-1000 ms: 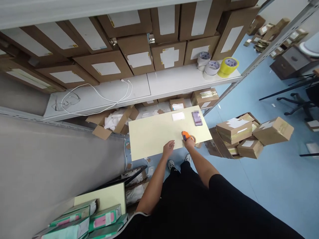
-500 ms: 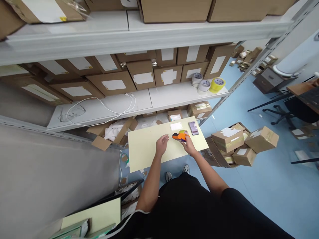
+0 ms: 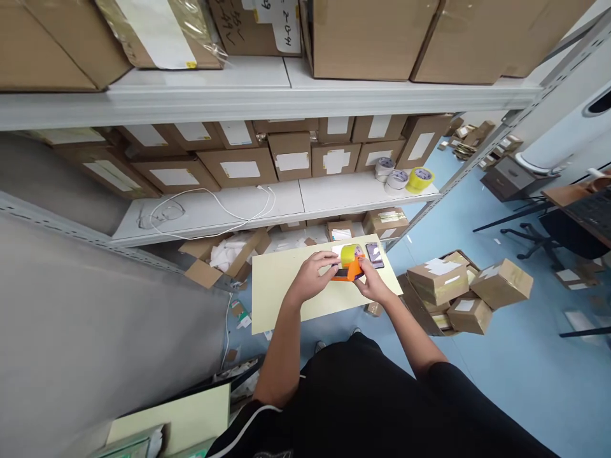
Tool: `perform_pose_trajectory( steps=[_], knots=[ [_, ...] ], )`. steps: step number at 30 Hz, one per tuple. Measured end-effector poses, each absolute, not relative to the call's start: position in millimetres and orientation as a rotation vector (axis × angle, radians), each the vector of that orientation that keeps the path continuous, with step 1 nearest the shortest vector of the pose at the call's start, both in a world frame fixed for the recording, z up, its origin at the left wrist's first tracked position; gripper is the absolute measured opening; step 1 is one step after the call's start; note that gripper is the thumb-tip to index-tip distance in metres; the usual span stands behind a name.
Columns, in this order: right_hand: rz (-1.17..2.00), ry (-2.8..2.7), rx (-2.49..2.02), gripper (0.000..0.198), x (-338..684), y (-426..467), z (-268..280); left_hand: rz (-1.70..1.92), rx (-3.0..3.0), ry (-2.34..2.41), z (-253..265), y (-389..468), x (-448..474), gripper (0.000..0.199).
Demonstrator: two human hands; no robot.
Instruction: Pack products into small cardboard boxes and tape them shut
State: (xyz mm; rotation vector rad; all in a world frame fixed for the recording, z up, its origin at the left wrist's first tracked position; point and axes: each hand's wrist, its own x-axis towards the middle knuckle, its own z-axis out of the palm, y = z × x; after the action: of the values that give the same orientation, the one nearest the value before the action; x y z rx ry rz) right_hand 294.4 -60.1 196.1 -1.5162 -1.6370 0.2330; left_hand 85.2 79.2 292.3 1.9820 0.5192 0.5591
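My right hand (image 3: 373,282) is closed round the orange tape dispenser (image 3: 352,271), above the pale yellow tabletop (image 3: 281,286). A roll of yellow-green tape (image 3: 349,253) sits in the dispenser. My left hand (image 3: 311,277) is at the dispenser's left end, fingers and thumb curved about it; whether the fingertips pinch the loose tape is too small to tell. A phone (image 3: 375,256) lies just beyond my right hand. Partly hidden behind my left fingers is a white card (image 3: 337,249).
Metal shelving (image 3: 219,216) with labelled cartons stands in front. Several tape rolls (image 3: 396,181) and a white cable (image 3: 224,213) lie on its middle shelf. An open carton (image 3: 229,254) is left beyond the table. Stacked boxes (image 3: 439,280) fill a large carton at right.
My left hand has moved right to the dispenser's end. The dispenser has turned in my right hand, showing more of the tape roll. The view has shifted, revealing more of the upper shelf.
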Motion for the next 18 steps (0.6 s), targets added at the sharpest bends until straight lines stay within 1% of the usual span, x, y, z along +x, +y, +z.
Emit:
perform_pose_trajectory(
  steps=[6,11,16,18],
  knots=[
    [0.191,-1.778,-1.418,0.033,275,-60,222,0.404,1.995,0.437,316,83,62,0.022],
    [0.25,-1.788,-1.477,0.047,264,-66,228,0.355,1.99,0.457,321,83,54,0.017],
    [0.363,-1.748,-1.528,0.046,254,-72,232,0.405,1.882,0.496,309,85,50,0.024],
    [0.395,-1.724,-1.524,0.05,251,-75,232,0.442,1.827,0.522,302,90,50,0.029]
  ],
)
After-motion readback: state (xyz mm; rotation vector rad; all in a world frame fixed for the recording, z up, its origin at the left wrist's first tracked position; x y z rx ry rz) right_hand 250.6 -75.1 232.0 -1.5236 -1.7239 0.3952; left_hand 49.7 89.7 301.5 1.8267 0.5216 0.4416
